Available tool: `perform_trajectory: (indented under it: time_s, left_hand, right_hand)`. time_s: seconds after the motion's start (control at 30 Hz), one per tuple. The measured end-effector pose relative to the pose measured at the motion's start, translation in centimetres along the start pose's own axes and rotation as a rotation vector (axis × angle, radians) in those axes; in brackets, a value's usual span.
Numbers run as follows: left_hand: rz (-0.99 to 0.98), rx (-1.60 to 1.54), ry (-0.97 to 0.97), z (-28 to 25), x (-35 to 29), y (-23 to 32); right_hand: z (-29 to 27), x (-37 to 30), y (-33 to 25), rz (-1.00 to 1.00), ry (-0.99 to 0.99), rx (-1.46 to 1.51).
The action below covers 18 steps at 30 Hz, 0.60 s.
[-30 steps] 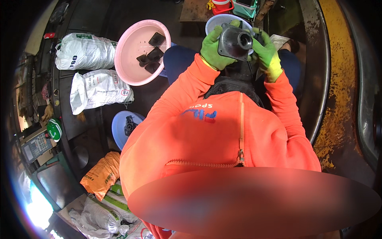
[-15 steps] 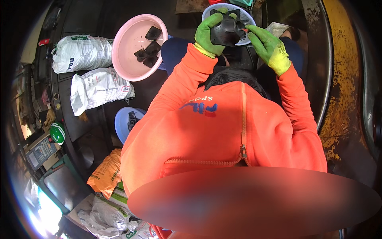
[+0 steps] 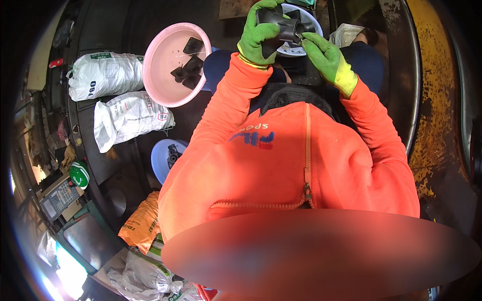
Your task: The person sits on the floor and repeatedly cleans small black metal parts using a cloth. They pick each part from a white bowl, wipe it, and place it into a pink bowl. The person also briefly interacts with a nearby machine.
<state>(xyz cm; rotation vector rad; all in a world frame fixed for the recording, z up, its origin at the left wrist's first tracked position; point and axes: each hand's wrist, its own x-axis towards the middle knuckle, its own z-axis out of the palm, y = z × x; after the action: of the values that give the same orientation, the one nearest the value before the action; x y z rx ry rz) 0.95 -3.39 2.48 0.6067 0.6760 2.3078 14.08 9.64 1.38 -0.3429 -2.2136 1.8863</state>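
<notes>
My left hand [image 3: 257, 39], in a green and yellow work glove, grips a black moulded plastic part [image 3: 287, 31] with a flat flange and a round neck. The part is held tilted, its neck toward my right. My right hand [image 3: 325, 56], gloved alike, has its fingertips pinched at the rim of the neck. A small, thin, shiny thing shows at those fingertips, too small to name. Below the part stands a white-blue plastic basket [image 3: 316, 26] with more black parts in it, partly hidden by the part and my left hand.
On the left, a pink basin [image 3: 153, 62] holds several black parts [image 3: 193, 45]. Two white sacks [image 3: 106, 75] lie beside it. A blue basin [image 3: 158, 159] with dark parts, an orange sack [image 3: 140, 220] and a control panel [image 3: 59, 199] are nearer. A worn yellow metal surface [image 3: 434, 100] runs along the right.
My left hand has tilted the black part, so its neck now points right. My right hand has moved slightly left, and its fingertips now meet the neck's rim.
</notes>
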Motion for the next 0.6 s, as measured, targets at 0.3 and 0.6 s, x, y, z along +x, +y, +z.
perform_trajectory:
  time_s: [0.3, 0.6]
  left_hand:
    - [0.343, 0.513, -0.181, -1.1, 0.9, -0.3]
    - [0.564, 0.896, -0.331, -1.8, 1.5, 0.5]
  right_hand:
    - [0.0, -0.5, -2.2, 0.080, -0.134, 0.221]
    - [-1.0, -0.8, -5.4, 0.588, -0.251, 0.765]
